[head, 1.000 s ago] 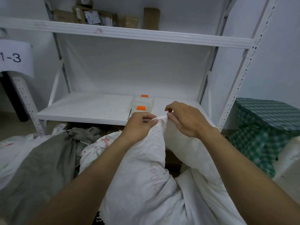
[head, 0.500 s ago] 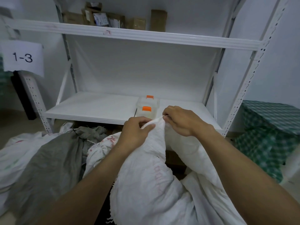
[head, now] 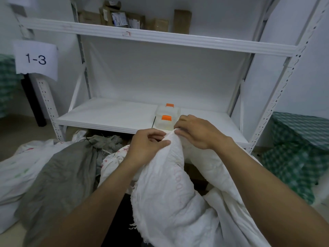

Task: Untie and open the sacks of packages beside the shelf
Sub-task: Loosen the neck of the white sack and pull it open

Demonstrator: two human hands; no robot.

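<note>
A white woven sack (head: 170, 198) rises in front of me, its frayed edge hanging at the lower middle. My left hand (head: 147, 145) pinches the top of its fabric from the left. My right hand (head: 197, 131) pinches the same top edge from the right, fingertips almost meeting. Behind it lies another white sack (head: 114, 161) with its neck tied. A grey sack (head: 58, 182) lies to the left, its tied neck near the shelf. A further white sack (head: 19, 168) lies at the far left.
The white metal shelf (head: 106, 120) stands just beyond the sacks, with two clear boxes with orange clips (head: 167, 118) on its lower board. Cardboard packages (head: 124, 18) sit on the upper board. A green checked bag (head: 299, 148) stands at the right. A "1-3" label (head: 35, 59) hangs left.
Both hands stay pinched on the sack's top and have shifted slightly, the fabric bunching between them. The view has turned a little to the left and upward.
</note>
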